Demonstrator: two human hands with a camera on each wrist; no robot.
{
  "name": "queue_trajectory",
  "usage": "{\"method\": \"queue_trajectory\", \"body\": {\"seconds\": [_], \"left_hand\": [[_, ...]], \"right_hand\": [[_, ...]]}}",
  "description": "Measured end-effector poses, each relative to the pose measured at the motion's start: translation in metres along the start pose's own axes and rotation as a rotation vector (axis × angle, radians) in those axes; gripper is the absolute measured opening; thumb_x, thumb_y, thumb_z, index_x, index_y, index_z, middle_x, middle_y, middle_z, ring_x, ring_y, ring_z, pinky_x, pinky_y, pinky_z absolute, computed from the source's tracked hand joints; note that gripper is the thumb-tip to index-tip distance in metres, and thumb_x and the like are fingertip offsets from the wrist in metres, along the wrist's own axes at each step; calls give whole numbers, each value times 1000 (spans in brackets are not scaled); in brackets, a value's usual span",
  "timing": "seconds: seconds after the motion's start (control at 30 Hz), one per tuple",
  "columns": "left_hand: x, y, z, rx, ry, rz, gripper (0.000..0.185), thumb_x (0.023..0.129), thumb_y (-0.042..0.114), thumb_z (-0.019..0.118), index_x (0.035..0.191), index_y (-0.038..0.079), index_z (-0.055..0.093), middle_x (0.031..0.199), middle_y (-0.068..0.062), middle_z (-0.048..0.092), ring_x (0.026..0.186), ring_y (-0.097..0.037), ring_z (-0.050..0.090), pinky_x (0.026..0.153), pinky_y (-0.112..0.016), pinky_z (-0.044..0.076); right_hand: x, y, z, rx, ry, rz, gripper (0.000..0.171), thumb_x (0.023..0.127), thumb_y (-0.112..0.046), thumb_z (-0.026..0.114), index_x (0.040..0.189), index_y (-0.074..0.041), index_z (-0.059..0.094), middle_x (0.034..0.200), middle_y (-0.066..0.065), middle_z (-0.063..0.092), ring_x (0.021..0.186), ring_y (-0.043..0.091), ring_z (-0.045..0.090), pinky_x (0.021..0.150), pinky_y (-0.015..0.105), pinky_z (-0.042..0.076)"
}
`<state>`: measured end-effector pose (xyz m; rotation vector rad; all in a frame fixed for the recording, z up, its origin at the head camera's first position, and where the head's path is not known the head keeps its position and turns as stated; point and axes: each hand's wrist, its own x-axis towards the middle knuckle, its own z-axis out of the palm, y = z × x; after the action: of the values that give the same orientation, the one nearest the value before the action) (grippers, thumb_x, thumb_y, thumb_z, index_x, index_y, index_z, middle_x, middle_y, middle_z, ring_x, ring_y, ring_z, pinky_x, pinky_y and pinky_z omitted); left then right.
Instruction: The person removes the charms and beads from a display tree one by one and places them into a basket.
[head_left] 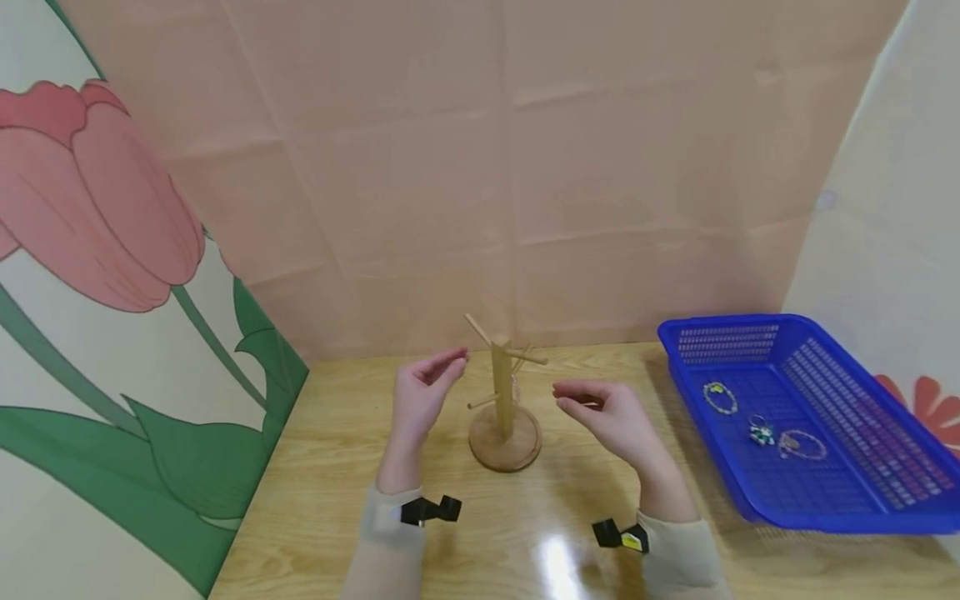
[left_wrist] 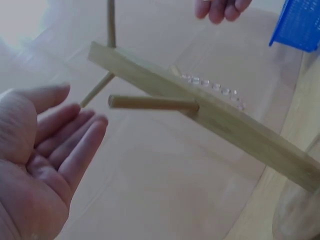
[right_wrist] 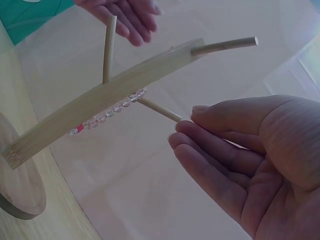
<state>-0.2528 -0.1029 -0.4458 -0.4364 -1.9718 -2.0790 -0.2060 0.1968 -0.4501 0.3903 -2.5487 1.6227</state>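
Observation:
A wooden stand [head_left: 502,392] with a square post, several round pegs and a round base stands upright on the table. From a peg on its far side hangs a bracelet of clear and pink beads [right_wrist: 112,111], lying along the post. My left hand [head_left: 420,396] is just left of the stand, thumb and fingers apart, holding nothing. On the other side, my right hand [head_left: 609,417] has its fingers loosely bent with nothing between them. Its fingertips overlap the end of the bracelet's peg [right_wrist: 160,109] in the right wrist view.
A blue plastic basket [head_left: 862,523] is at the right of the wooden table [head_left: 337,467]. Inside lie a yellowish bracelet [head_left: 717,387], a green-and-white beaded piece [head_left: 762,435] and a pale pink bracelet [head_left: 789,444]. A pinkish sheet [head_left: 405,208] covers the wall behind.

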Motion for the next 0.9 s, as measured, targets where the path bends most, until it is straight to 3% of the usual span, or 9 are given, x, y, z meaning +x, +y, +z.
{"method": "queue_trajectory", "body": {"seconds": [0.17,0.33,0.5,0.6,0.9], "left_hand": [[-22,-7,-15,11,-167,32,24,97,-3,77,121,-7,76,120,-21,77,108,-24,77,92,-31,65],[-30,-15,-16,75,-261,24,29,95,1,81,124,-3,77,122,-18,77,110,-31,76,91,-33,66],[-33,-20,-12,139,-275,-2,28,93,4,84,121,1,80,119,-15,78,109,-45,74,89,-31,67],[-34,-22,-11,158,-268,-16,26,93,5,85,119,2,81,118,-15,79,108,-46,74,89,-30,66],[-32,-22,-15,212,-215,5,16,94,12,85,110,8,85,106,-8,81,94,-22,79,80,-29,67]], "right_hand": [[-2,-1,1,-6,-1,7,24,102,-19,77,122,-6,80,116,7,80,106,24,76,86,24,64],[-2,-2,5,4,-11,-9,23,102,-19,78,121,-6,81,114,7,80,106,23,76,85,25,64],[-4,-2,6,23,-37,-1,23,102,-18,78,121,-6,81,115,8,80,106,23,76,86,25,64],[-6,-1,6,20,-35,-4,24,102,-18,77,121,-4,80,116,10,80,106,25,76,86,24,64],[-5,-3,3,13,-32,20,24,102,-20,77,122,-6,80,117,8,80,108,24,75,87,24,63]]}}
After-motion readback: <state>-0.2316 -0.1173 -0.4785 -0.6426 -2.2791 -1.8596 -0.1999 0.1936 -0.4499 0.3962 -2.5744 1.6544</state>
